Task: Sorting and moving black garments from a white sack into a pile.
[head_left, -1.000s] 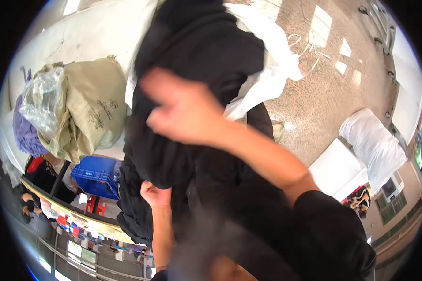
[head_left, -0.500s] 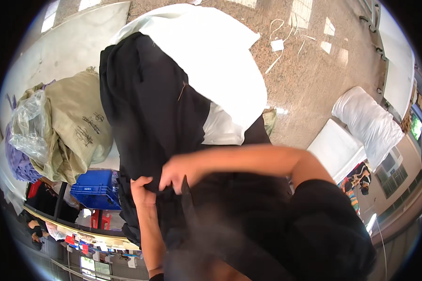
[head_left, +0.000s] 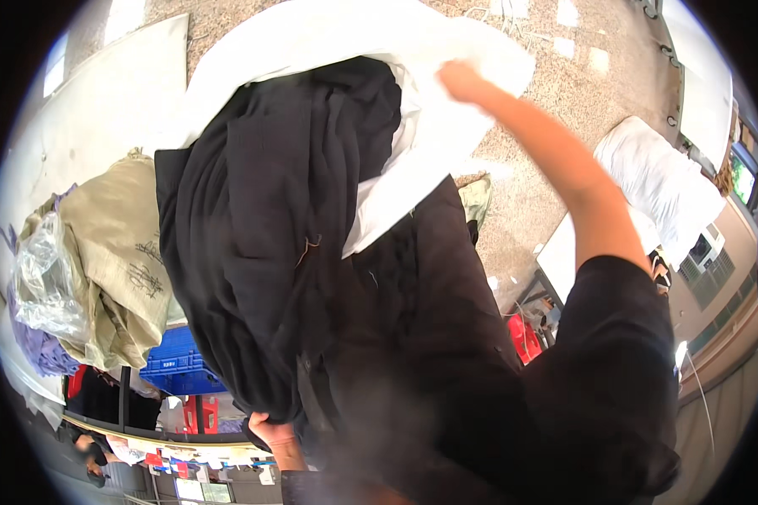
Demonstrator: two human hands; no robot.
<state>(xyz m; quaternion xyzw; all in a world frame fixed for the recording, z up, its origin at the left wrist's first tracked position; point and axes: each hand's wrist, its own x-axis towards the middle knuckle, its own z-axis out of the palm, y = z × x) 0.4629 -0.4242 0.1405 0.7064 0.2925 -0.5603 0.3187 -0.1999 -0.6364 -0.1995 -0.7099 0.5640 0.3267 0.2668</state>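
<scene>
A large black garment [head_left: 286, 227] hangs bunched in front of me, filling the middle of the view. My left hand [head_left: 269, 427] grips its lower edge near the bottom of the picture. A white cloth [head_left: 379, 50] lies under and behind the garment's top. My right hand [head_left: 463, 80] reaches up and away at the upper right, on the white cloth; its fingers are blurred, and whether it grips the cloth is unclear. My right arm in a black sleeve [head_left: 615, 379] crosses the right side.
An olive sack [head_left: 118, 244] and a clear plastic bag [head_left: 42, 278] lie at the left, over purple fabric [head_left: 38, 353]. A blue crate [head_left: 177, 366] sits below them. White bundles [head_left: 657, 185] rest on the speckled floor [head_left: 522, 202] at the right.
My right hand has left the garment's lower edge beside my left hand and swung up to the upper right onto the white cloth. The black garment now hangs longer and lower.
</scene>
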